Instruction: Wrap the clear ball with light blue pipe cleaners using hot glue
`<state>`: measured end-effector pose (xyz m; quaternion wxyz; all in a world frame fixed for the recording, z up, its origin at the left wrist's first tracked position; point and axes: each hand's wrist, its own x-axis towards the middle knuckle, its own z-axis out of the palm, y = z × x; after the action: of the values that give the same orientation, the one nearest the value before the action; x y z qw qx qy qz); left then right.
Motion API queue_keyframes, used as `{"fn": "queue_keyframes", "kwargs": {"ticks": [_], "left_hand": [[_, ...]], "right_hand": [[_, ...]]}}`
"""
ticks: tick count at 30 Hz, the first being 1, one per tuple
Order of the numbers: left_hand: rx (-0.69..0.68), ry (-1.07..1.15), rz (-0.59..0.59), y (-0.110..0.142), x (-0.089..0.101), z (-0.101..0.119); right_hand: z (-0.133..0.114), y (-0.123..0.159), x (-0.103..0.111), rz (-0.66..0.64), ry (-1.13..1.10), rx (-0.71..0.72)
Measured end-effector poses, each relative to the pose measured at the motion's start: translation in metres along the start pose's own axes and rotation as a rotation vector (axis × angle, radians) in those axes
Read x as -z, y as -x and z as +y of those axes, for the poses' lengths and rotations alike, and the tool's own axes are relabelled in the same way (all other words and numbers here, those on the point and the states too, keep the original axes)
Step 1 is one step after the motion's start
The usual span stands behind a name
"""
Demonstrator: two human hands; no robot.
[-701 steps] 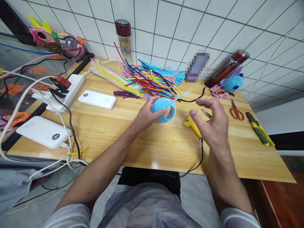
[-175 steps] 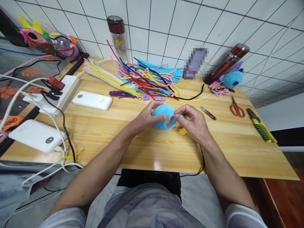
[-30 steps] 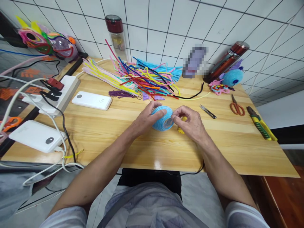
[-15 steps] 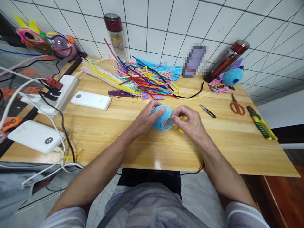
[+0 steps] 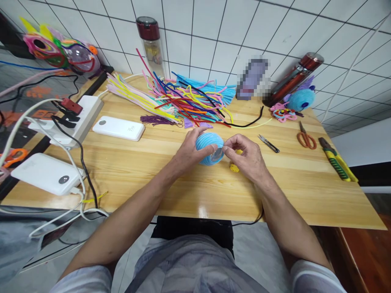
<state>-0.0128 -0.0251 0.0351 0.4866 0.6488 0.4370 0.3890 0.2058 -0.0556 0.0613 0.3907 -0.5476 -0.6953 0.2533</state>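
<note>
Evidently light: a round, blue-wrapped ball, with a clear, shiny part showing in its opening. Sits over the middle of the tabletop, nearer than the loose heap of coloured stems. Whether its underside touches the wood, cannot tell.

Handling, by judgement: wrap looks soft and fuzzy, good grip for skin, but the rings might slide or bunch under a sideways push. Clear part likely thin, smooth plastic; it may flex or dent if squeezed hard. Best hold is broad and gentle across the rounded flank, spread over several rings. The edge of the opening suits only a light pinch; bare plastic there could be slippery.

Position: ball lies between thumb and fingers of the left hand, clamped from the left. Thumb crosses the near face, its tip close to the opening; the other fingers go round the far-left side, partly hidden. Opening faces toward the right hand. There, thumb and forefinger are together at the ball's right edge, beside the opening. Whether they pinch a strand end or just the edge, too small to tell.

Nearby: yellow tool just right of the ball, mostly covered by the right hand. Small snips farther right, apart from both hands.
</note>
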Motion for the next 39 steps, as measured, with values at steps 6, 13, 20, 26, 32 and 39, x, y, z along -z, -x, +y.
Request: {"fn": "queue_keyframes", "kwargs": {"ticks": [6, 13, 20, 26, 32, 39], "left_hand": [[0.070, -0.073, -0.049, 0.002, 0.003, 0.005], [0.100, 0.008, -0.137, 0.001, 0.006, 0.006], [0.062, -0.055, -0.075, 0.000, 0.007, 0.007], [0.004, -0.132, -0.092, 0.000, 0.008, 0.009], [0.041, -0.094, -0.113, 0.002, 0.011, 0.007], [0.061, -0.084, -0.071, 0.001, 0.005, 0.010]], "right_hand": [[0.000, 0.000, -0.001, -0.011, -0.007, -0.024], [-0.003, 0.001, -0.001, -0.034, -0.012, -0.029], [-0.002, 0.001, -0.002, -0.049, -0.023, -0.064], [-0.003, 0.000, -0.004, -0.036, -0.005, -0.124], [-0.006, 0.000, -0.004, -0.040, -0.005, -0.142], [-0.005, 0.001, -0.004, -0.049, 0.006, -0.133]]}}
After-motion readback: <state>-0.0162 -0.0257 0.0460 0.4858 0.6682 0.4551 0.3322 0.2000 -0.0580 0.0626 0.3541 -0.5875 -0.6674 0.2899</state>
